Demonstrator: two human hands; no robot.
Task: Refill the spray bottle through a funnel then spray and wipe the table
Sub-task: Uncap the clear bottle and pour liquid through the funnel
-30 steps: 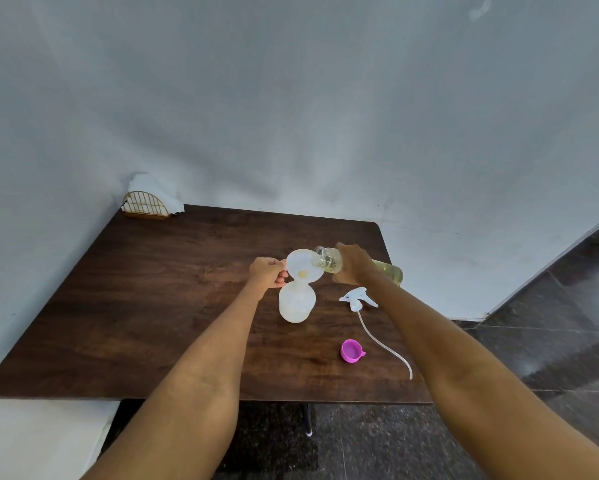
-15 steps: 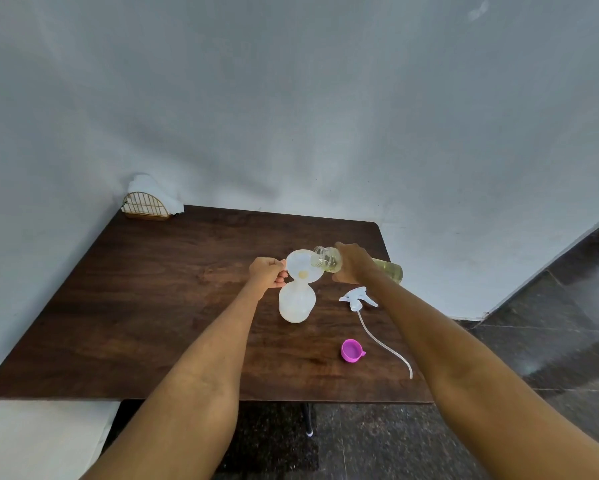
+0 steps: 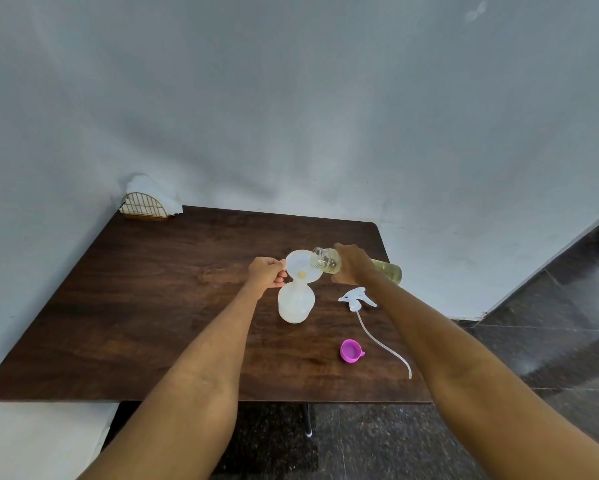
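We see a dark matt wood worktop point(image 3: 145, 306), a translucent plastic funnel point(image 3: 299, 263), a gold wire holder point(image 3: 145, 205), and glossy stone floor point(image 3: 550, 341).

I see a dark brown wooden worktop point(image 3: 145, 306) pushed into a white corner. A see-through spray bottle point(image 3: 295, 303) stands near its middle. Just right of the bottle lies a white spray head point(image 3: 355, 299) with a long thin tube. Closer to me than the bottle sits a small pink cap point(image 3: 350, 350). Far left of the bottle, in the back corner, stands a gold wire napkin holder point(image 3: 145, 206).
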